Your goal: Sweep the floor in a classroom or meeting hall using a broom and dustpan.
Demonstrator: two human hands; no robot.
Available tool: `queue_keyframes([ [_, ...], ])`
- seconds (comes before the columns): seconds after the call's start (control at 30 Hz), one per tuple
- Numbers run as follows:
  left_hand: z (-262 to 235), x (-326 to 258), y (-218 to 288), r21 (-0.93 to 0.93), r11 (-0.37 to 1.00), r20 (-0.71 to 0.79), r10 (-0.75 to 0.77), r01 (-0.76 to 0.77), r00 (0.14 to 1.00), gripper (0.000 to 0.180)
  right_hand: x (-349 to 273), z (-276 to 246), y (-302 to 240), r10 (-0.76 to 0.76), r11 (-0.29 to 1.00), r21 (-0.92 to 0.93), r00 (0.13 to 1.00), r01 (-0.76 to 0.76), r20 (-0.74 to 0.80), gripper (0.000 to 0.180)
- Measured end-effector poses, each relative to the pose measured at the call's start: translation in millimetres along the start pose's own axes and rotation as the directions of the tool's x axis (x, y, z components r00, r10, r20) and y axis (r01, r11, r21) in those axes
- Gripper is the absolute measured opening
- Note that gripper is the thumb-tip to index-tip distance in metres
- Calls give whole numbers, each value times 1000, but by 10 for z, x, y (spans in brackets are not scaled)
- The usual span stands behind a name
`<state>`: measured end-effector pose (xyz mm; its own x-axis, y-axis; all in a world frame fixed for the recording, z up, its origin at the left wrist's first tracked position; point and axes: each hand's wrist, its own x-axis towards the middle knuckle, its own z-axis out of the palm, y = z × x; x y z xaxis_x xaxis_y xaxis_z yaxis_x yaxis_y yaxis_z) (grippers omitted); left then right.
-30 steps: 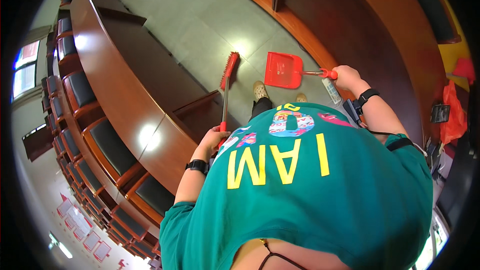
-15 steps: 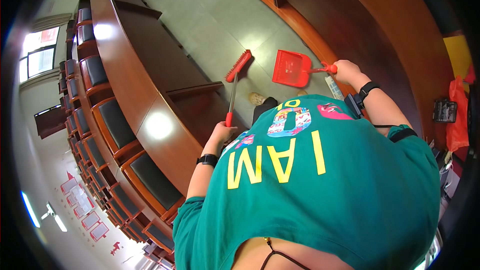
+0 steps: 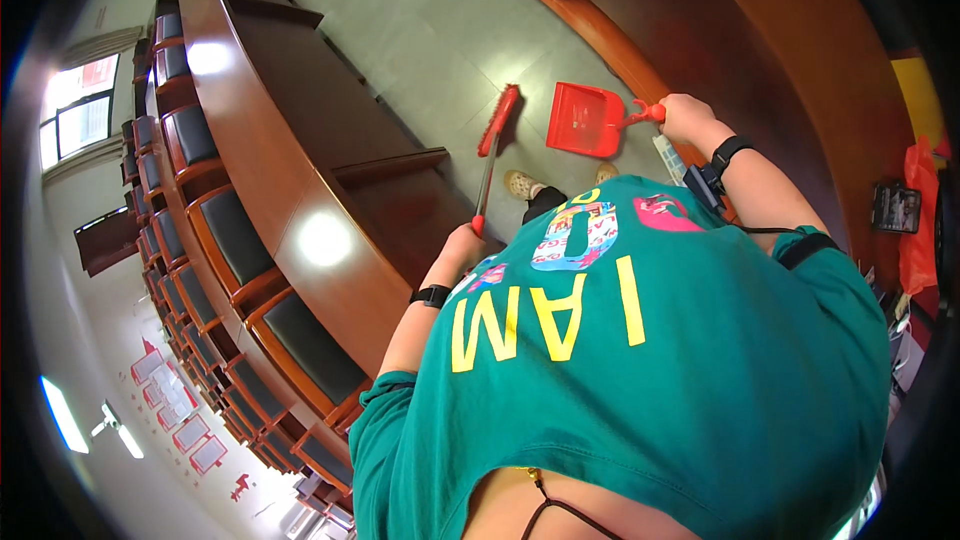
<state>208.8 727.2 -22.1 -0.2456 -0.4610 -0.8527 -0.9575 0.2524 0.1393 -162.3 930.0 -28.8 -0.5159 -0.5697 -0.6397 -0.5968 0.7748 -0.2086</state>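
My left hand point(image 3: 462, 243) is closed round the red grip of a broom point(image 3: 486, 180) with a thin metal handle. Its red bristled head is on the grey floor ahead of my feet, turned partly toward the dustpan. In my right hand point(image 3: 688, 118) is the red handle of a dustpan point(image 3: 585, 120). The pan lies at or just above the floor, to the right of the broom head, with a gap between them. Nothing I can make out lies in the pan. Both wrists carry black bands.
A long brown wooden desk point(image 3: 262, 145) runs along my left, with rows of black-padded chairs point(image 3: 231, 236) behind it. Another curved wooden desk front point(image 3: 740, 50) stands at right. Grey floor point(image 3: 420, 30) stretches between them. A red plastic bag point(image 3: 918, 220) hangs at far right.
The broom head has moved right, closer to the dustpan, and my left hand has shifted right and up with it. The dustpan has risen slightly in the picture and tilted a little.
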Motion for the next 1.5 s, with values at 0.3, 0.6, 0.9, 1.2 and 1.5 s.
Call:
queue_keyframes([
  [0.3, 164, -71, -219, -253, 963, 9, 104, -98, 995, 48, 70, 17, 35, -10, 1000, -4, 999, 10, 40, 24],
  [0.6, 13, -356, -401, -507, 850, -131, 91, -146, 987, 52, 40, -36, -1, -24, 1000, -9, 999, 24, 27, 23],
  [0.9, -219, -38, -119, -188, 982, -135, -55, 29, 989, 46, 137, -20, 36, 17, 1000, -4, 999, -17, 41, 23],
  [1.2, 78, -49, -102, -236, 968, -18, 83, -85, 996, 46, 105, -62, 16, 12, 1000, -10, 999, -11, 43, 23],
  [1.5, -54, -185, -460, -579, 810, 15, 131, -98, 991, 57, 40, -69, 42, -14, 1000, 13, 998, 14, 66, 22],
])
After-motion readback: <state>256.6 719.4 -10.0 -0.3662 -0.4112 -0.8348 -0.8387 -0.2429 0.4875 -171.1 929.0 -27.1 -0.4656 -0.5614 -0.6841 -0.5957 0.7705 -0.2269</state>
